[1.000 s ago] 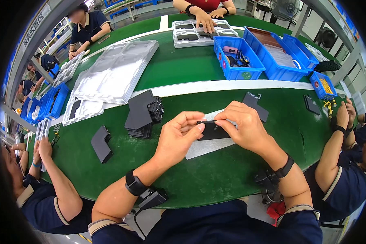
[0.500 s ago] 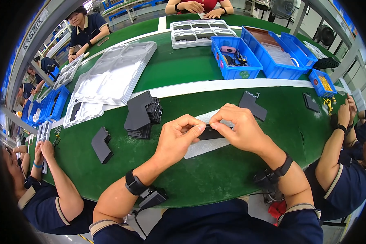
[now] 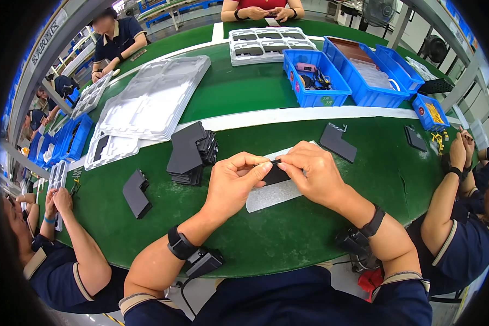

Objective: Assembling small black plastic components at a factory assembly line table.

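Tabletop, broad and green (image 3: 250, 244), spreads beneath a pale grey, speckled flat sheet (image 3: 276, 199). Over that sheet, left hand (image 3: 231, 183) and right hand (image 3: 318, 171) both pinch a flat, matte black piece (image 3: 277, 176), fingertips nearly meeting at its far edge. Fingertip edge work, it seems; next calls for steady left grip, careful right pressure. That edge runs roughly left-right; hands hide the full long axis.
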Motion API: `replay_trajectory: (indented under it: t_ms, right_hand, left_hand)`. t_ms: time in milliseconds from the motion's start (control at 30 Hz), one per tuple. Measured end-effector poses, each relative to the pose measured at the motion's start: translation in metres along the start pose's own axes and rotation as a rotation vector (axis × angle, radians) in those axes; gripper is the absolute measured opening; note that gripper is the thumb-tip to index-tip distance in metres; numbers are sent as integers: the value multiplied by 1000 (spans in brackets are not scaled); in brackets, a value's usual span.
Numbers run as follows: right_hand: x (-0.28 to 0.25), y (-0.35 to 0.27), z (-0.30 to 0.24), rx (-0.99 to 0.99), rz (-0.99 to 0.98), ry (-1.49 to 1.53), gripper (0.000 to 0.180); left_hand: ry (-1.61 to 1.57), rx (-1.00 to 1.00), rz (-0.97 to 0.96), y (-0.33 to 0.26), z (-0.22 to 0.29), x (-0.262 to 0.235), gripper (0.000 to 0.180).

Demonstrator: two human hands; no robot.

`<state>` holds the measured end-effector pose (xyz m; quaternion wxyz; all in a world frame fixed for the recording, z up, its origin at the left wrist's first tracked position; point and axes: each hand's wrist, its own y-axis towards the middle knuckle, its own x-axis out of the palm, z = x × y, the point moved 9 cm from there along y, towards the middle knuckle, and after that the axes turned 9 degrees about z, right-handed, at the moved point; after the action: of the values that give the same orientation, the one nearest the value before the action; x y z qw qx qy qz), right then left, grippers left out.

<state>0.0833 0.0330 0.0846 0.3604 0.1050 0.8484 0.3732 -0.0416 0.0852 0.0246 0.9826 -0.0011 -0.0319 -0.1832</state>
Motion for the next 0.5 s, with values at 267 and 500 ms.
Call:
replay_trajectory:
  t_ms: [267, 500]
  right_hand:
    - [-3, -5, -26, -203, 137, -182, 13]
    - [-2, -2, -7, -49, 84, -70, 13]
  left_hand:
    - [94, 50, 29, -1, 5, 0, 14]
    - [139, 147, 31, 2, 6, 1, 14]
